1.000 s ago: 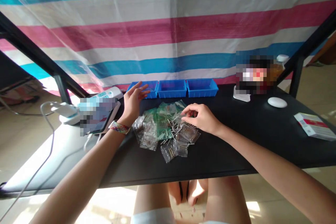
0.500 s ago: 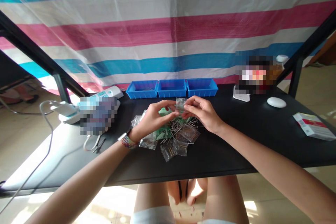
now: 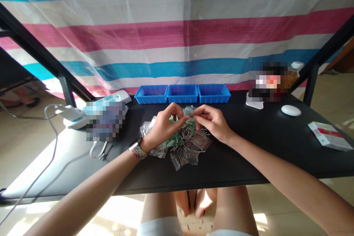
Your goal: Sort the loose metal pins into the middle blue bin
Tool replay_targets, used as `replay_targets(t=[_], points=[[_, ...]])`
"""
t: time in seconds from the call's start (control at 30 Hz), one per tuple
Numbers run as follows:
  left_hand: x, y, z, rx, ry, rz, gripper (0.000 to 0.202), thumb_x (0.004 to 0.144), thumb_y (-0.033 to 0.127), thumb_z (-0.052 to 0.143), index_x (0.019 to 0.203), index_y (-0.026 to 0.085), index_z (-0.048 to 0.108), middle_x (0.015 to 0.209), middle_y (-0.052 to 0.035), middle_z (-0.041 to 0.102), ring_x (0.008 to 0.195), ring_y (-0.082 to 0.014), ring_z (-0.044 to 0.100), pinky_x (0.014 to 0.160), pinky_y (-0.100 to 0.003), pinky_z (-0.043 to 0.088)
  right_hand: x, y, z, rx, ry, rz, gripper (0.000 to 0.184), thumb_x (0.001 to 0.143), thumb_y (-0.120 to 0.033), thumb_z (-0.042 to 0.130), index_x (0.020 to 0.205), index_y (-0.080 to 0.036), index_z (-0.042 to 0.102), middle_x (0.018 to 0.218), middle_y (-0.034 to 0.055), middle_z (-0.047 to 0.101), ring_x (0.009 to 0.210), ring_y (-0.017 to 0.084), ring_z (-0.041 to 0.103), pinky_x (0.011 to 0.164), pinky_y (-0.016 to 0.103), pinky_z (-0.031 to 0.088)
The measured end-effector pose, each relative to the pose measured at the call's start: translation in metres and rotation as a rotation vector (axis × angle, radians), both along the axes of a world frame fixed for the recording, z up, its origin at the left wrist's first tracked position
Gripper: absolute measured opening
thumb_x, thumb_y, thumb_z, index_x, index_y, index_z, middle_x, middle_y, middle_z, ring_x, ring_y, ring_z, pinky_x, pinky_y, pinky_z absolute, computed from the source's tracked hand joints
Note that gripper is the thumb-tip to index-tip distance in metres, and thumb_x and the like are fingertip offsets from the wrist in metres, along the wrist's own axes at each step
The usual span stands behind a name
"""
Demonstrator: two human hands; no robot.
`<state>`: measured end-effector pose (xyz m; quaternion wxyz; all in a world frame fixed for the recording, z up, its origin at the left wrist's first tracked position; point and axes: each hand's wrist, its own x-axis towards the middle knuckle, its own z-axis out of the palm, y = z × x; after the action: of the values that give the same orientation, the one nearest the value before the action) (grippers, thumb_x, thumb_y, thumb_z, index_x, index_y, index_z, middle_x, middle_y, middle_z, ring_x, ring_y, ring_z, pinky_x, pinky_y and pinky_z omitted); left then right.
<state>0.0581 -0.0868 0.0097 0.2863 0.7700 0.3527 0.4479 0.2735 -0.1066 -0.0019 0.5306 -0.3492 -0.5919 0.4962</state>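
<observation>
Between my two hands is a small clear plastic bag, held above a heap of parts. My left hand pinches its left side with thumb and fingers. On the other side my right hand grips it the same way. Below them lie green plastic pieces mixed with metal screws. Several clear bags surround the heap, among them a bag with brass-coloured pieces at the front. What the held bag contains is too small to make out.
Three blue bins stand in a row behind the hands; the left one has something small inside. Left are a power strip and cables. A white oval object and a small box lie on the black table at right.
The bag was stretched flat and upright between my hands; now it looks more bunched. My fingers have curled closer around it, and the view has shifted slightly.
</observation>
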Motion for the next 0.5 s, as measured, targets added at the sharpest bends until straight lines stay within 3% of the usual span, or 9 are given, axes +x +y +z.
replay_targets(t=[0.1,0.23,0.37,0.5], points=[[-0.002,-0.001,0.003,-0.019,0.068,-0.035,0.045,0.102,0.049,0.063,0.069,0.019,0.06,0.068,-0.0009,0.063,0.065,-0.0138,0.055,0.064,-0.028,0.042,0.001,-0.003,0.002,0.094,-0.023,-0.077,0.026,0.087,-0.046,0.081,0.09,-0.022,0.073,0.081,0.0016,0.067,0.058,0.016,0.064,0.055,0.032,0.053],[-0.004,-0.002,0.007,-0.186,0.04,-0.12,0.06,0.108,0.057,0.044,0.073,0.019,0.074,0.075,-0.0061,0.072,0.073,-0.0191,0.064,0.073,-0.032,0.049,0.004,-0.01,0.007,0.293,-0.205,-0.241,0.018,0.095,-0.042,0.073,0.092,-0.026,0.081,0.093,0.0072,0.07,0.069,0.019,0.065,0.063,0.037,0.056],[-0.003,0.0,0.005,-0.183,0.022,-0.078,0.051,0.103,0.059,0.056,0.084,0.02,0.083,0.089,-0.0084,0.076,0.087,-0.0235,0.067,0.082,-0.034,0.052,0.006,-0.013,0.009,0.422,-0.351,-0.282,0.017,0.098,-0.035,0.068,0.095,-0.031,0.085,0.098,0.0085,0.073,0.088,0.024,0.069,0.079,0.041,0.059],[-0.002,0.003,0.003,-0.206,-0.031,-0.066,0.036,0.094,0.053,0.073,0.093,0.019,0.084,0.095,-0.008,0.079,0.09,-0.0238,0.07,0.078,-0.032,0.053,0.005,-0.012,0.008,0.497,-0.389,-0.247,0.021,0.099,-0.028,0.065,0.099,-0.033,0.085,0.106,0.0081,0.074,0.095,0.024,0.07,0.084,0.04,0.058]])
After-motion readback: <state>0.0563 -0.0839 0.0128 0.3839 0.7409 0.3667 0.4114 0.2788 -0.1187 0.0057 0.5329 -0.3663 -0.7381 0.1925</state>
